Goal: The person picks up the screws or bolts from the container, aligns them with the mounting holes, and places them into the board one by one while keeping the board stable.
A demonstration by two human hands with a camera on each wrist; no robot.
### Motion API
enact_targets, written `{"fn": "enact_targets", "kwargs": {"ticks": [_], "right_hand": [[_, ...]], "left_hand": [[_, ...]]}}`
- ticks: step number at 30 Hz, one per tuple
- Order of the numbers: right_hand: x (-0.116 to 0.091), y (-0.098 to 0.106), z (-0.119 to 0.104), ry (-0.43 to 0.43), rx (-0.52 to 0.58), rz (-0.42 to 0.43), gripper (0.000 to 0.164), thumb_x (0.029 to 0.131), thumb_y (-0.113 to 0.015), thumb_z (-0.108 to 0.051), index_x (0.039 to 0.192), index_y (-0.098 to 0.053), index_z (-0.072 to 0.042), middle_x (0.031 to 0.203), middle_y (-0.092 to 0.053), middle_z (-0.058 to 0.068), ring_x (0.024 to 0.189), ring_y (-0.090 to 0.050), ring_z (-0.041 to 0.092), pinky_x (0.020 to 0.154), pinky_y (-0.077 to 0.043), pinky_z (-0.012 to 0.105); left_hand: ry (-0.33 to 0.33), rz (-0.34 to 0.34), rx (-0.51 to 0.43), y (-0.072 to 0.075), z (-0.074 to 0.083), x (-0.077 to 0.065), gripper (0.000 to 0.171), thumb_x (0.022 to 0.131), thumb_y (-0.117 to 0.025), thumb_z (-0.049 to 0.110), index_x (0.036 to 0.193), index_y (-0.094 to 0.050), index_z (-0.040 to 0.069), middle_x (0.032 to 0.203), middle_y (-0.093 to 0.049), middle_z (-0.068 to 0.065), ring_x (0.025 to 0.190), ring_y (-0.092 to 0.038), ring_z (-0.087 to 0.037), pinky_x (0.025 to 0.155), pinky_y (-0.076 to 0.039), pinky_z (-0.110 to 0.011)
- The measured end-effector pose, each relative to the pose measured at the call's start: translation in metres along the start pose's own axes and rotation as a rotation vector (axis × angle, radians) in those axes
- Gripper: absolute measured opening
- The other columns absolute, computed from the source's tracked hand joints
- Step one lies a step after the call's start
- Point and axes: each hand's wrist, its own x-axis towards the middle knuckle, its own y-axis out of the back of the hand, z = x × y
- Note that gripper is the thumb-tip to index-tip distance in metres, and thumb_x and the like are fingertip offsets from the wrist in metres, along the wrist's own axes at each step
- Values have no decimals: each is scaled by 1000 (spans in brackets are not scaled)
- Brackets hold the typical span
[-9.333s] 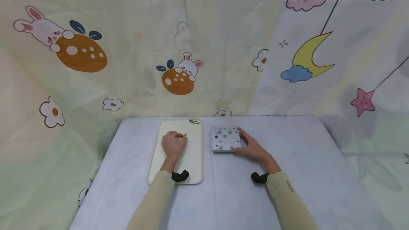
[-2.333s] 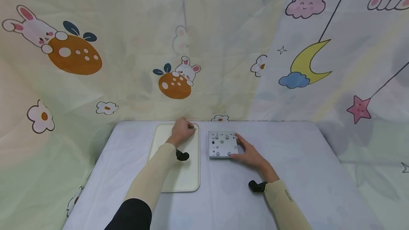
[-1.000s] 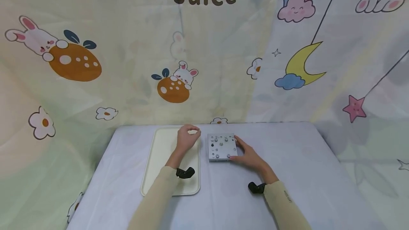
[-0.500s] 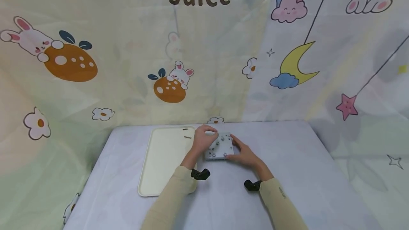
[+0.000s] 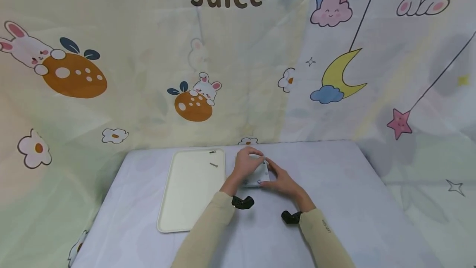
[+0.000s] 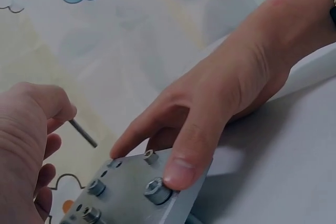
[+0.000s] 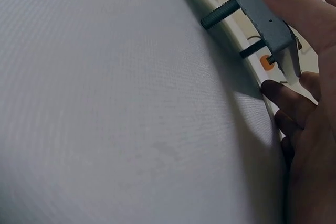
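A square grey metal plate (image 6: 128, 182) bears several socket-head bolts; the right wrist view shows threaded bolt shanks (image 7: 220, 13) sticking out beneath it. My right hand (image 5: 285, 183) grips its right side, thumb at the near corner by a bolt head (image 6: 157, 191) and fingers at the far edge. My left hand (image 5: 245, 164) pinches a thin dark metal pin (image 6: 83, 132) between thumb and index finger. The pin slants above the plate's far edge in the left wrist view. In the head view, the left hand covers much of the plate.
To the left lies a cream tray (image 5: 187, 202) with a small screw (image 5: 213, 164) and, near its far rim, small dark metal pieces (image 5: 212, 151). A printed cloth backdrop (image 5: 238, 53) hangs behind the white-covered table (image 5: 260, 235).
My left hand has gone from the tray rightward to over the plate, carrying the pin and uncovering the small pieces on the tray. My right hand stays on the plate.
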Motion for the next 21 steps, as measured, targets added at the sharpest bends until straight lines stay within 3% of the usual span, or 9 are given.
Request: {"fn": "enact_targets", "kwargs": {"ticks": [8,21], "right_hand": [[-6,-6,-2,17,16,25,100,75,-84,-36,154,-25,-21,147,-42,13,140,-28,27,110,-22,56],[1,-1,-2,16,-24,26,107,73,-81,-50,156,-21,-18,148,-42,11,140,-29,25,111,-19,54]], "left_hand": [[23,17,17,-12,-8,-2,6,82,-76,22,86,-78,18,99,-66,6,109,-58,-19,96,-43,-40],[1,8,46,-14,-7,4,10,84,-75,23,89,-78,15,98,-66,4,99,-58,-15,87,-46,-36]]}}
